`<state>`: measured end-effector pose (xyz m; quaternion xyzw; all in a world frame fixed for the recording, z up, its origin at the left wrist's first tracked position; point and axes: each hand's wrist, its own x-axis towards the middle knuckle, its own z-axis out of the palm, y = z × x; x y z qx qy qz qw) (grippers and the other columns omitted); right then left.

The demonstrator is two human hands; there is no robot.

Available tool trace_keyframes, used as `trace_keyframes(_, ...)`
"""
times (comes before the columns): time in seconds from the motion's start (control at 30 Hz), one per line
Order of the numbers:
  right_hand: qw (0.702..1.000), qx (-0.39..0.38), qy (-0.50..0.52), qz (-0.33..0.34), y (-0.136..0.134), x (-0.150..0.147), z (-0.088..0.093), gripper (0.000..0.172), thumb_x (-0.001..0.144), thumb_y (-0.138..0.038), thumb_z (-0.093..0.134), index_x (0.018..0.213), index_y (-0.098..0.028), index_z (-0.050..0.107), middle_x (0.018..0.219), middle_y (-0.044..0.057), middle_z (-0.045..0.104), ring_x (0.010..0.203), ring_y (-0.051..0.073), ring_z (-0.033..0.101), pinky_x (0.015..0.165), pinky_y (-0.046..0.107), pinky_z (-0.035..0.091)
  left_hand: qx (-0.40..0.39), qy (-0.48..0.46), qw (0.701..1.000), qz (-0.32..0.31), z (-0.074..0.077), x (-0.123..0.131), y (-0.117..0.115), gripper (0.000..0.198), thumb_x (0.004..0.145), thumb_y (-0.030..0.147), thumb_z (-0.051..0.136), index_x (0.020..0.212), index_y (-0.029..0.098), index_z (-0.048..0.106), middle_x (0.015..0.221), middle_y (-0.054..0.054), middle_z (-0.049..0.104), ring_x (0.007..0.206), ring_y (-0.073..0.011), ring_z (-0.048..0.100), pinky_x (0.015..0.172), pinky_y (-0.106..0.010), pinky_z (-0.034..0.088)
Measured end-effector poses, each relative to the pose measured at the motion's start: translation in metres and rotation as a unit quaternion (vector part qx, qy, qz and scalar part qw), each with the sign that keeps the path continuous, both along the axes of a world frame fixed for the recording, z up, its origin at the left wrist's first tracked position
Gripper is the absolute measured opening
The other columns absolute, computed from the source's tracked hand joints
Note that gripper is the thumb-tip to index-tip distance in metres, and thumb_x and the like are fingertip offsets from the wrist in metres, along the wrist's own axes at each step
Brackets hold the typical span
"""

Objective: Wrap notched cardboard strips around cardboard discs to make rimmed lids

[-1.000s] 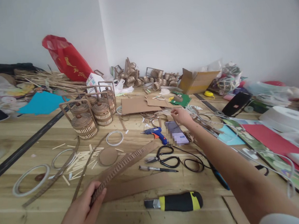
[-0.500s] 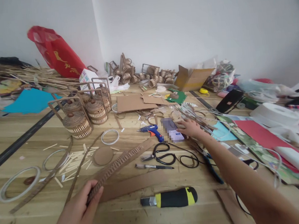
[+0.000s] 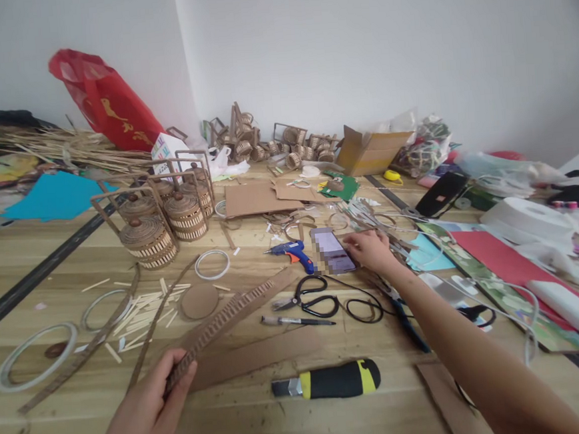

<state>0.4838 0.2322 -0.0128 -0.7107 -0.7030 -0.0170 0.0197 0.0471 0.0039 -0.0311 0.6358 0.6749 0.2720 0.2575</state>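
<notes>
My left hand (image 3: 156,398) is closed on the near end of a corrugated cardboard strip (image 3: 222,319), whose ridged face points up and to the right. Below that strip lies a plain cardboard strip (image 3: 260,356). My right hand (image 3: 369,249) reaches out to a phone (image 3: 333,248) lying on the table. Its fingertips are at the phone's right edge, slightly bent and apart, with nothing seen in them. Left of the phone is a blue glue gun (image 3: 292,253). Black-handled scissors (image 3: 313,302), a pen (image 3: 298,321) and a yellow-black utility knife (image 3: 327,381) lie nearer me.
Several lidded woven baskets (image 3: 148,241) with tall handles stand at the left. Small sticks (image 3: 144,312), a cardboard disc (image 3: 199,301) and white tape rings (image 3: 212,264) lie before them. Pliers (image 3: 408,324) rest under my right forearm. A large white roll (image 3: 525,225) sits at the right.
My right hand has shifted slightly right, off the phone's face to its edge, with its fingers drawn in. The phone's screen picture differs. My left hand still holds the corrugated strip.
</notes>
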Motion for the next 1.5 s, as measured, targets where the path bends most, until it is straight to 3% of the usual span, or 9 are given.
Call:
trace_keyframes(0.37, 0.999, -0.015, 0.023, -0.023, -0.012, -0.004, -0.011, 0.031, 0.095, -0.035, 0.06, 0.121, -0.018, 0.06, 0.124, 0.009, 0.062, 0.107, 0.023, 0.063, 0.092, 0.046, 0.053, 0.018, 0.002, 1.0, -0.011, 0.003, 0.008, 0.003, 0.033, 0.09, 0.054, 0.047, 0.09, 0.024, 0.061, 0.079, 0.0, 0.075, 0.074, -0.0195, 0.073, 0.061, -0.02, 0.054)
trace_keyframes(0.63, 0.999, -0.003, 0.023, -0.042, 0.0, -0.006, -0.016, 0.03, 0.095, -0.035, 0.059, 0.12, -0.018, 0.061, 0.125, 0.009, 0.062, 0.108, 0.023, 0.062, 0.092, 0.046, 0.053, 0.023, -0.008, 1.0, 0.012, 0.01, 0.019, 0.007, 0.034, 0.088, 0.055, 0.047, 0.089, 0.025, 0.062, 0.08, -0.003, 0.076, 0.075, -0.0222, 0.073, 0.061, -0.023, 0.056)
trace_keyframes(1.17, 0.999, 0.015, 0.01, -0.04, 0.017, -0.02, -0.019, 0.033, 0.095, -0.035, 0.06, 0.124, -0.019, 0.059, 0.129, 0.009, 0.06, 0.113, 0.025, 0.06, 0.096, 0.049, 0.051, 0.039, -0.002, 0.999, 0.038, -0.02, 0.014, 0.005, 0.041, 0.092, 0.06, 0.043, 0.105, 0.025, 0.062, 0.101, -0.005, 0.077, 0.093, -0.0235, 0.074, 0.077, -0.027, 0.058)
trace_keyframes(1.5, 0.998, 0.007, -0.034, -0.046, 0.022, -0.031, -0.015, 0.037, 0.095, -0.035, 0.059, 0.128, -0.02, 0.057, 0.136, 0.01, 0.056, 0.121, 0.027, 0.055, 0.102, 0.054, 0.044, 0.025, 0.016, 0.999, 0.02, 0.016, 0.026, 0.011, 0.036, 0.088, 0.055, 0.042, 0.088, 0.024, 0.062, 0.085, -0.005, 0.078, 0.079, -0.0224, 0.076, 0.064, -0.024, 0.059)
